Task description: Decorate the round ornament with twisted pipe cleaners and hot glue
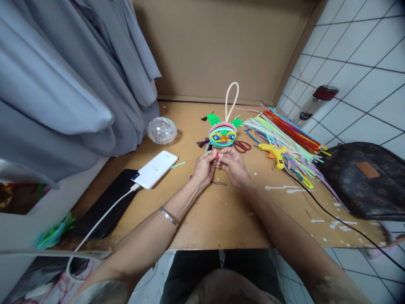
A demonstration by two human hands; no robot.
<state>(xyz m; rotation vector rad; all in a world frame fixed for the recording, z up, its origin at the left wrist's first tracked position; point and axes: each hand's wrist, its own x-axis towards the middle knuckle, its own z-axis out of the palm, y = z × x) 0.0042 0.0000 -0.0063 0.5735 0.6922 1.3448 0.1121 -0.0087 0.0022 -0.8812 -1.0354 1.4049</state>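
Both hands meet over the middle of the table, pinching a small red piece [217, 155] whose exact kind is too small to make out. My left hand [205, 165] has thumb and fingers closed on its left side; my right hand [233, 164] grips it from the right. Just beyond the fingertips sits a colourful ball-shaped animal head ornament [224, 136] with green ears, blue eyes, an orange nose and a white loop on top. Dark purple tassels [203, 144] hang at its left. Red-handled scissors [243, 146] lie partly behind my right hand.
A yellow glue gun [274, 154] and a bundle of pipe cleaners [284, 131] lie on the right, before a brown bag [367, 181]. At left are a clear ball [162, 130], a white power bank [156, 169] with cable, and a black case [107, 207]. A grey curtain [79, 76] hangs beside them.
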